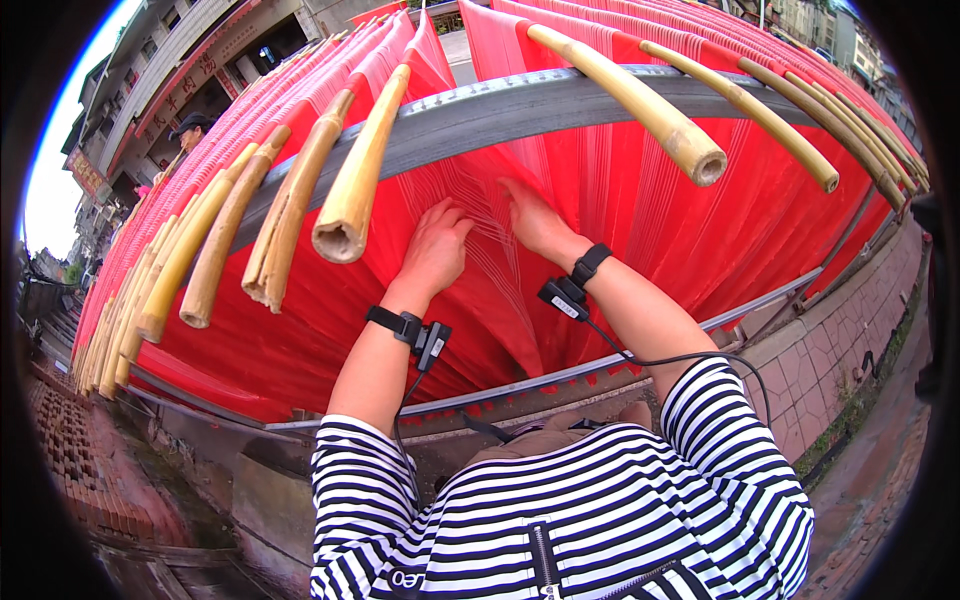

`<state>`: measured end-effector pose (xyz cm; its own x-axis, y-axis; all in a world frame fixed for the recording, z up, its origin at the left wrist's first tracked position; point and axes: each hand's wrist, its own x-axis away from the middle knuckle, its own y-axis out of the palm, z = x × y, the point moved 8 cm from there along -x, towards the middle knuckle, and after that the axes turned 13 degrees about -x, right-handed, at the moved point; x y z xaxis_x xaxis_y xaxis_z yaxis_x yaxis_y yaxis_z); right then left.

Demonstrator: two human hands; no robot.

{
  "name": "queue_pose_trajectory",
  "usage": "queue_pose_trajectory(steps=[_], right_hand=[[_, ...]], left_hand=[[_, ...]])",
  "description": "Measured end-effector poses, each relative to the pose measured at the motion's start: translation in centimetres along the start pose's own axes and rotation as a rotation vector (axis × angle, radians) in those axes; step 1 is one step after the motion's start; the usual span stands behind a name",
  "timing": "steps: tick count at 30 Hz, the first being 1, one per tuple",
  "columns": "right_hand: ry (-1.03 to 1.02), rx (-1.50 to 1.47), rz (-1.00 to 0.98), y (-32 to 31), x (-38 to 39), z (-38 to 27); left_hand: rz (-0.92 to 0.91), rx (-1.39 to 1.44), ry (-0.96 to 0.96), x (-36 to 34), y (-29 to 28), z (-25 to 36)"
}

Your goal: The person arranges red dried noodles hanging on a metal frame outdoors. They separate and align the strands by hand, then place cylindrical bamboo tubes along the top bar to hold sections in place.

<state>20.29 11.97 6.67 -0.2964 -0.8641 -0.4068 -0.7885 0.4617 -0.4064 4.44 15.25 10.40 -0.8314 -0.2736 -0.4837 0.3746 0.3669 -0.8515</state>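
Note:
Long red cloth (620, 190) with bands of loose white threads (485, 215) hangs in folds in front of me, below a curved-looking grey metal bar (480, 112). My left hand (437, 248) has its fingers bent onto a fold beside the threads, closed on the cloth. Across the gap, my right hand (543, 225) grips the neighbouring fold, its fingers partly covered by the fabric. Between the two hands the threads run down in a narrow spread. A bamboo pole (362, 165) juts toward me left of my left hand; another pole (640, 100) sticks out above my right hand.
Several more bamboo poles (225, 225) draped with red cloth line the left, and others (750, 105) the right. A lower metal rail (470, 397) crosses before my body. A cable (690, 355) trails from my right wrist. Paving (810, 380) lies right; a person's head (190, 130) shows far left.

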Motion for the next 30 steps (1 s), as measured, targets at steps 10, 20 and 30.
queue_pose_trajectory(steps=[10,20,30], right_hand=[[-0.057,-0.152,-0.053,1.0,1.0,-1.5],[-0.125,-0.274,-0.254,0.6,6.9,-6.9],[0.052,-0.142,-0.628,-3.3,19.2,-10.0]], left_hand=[[-0.015,0.150,0.000,-0.5,-0.8,1.7],[-0.107,0.616,-0.029,3.4,-11.1,3.4],[0.452,0.522,-0.153,11.6,-30.0,1.2]])
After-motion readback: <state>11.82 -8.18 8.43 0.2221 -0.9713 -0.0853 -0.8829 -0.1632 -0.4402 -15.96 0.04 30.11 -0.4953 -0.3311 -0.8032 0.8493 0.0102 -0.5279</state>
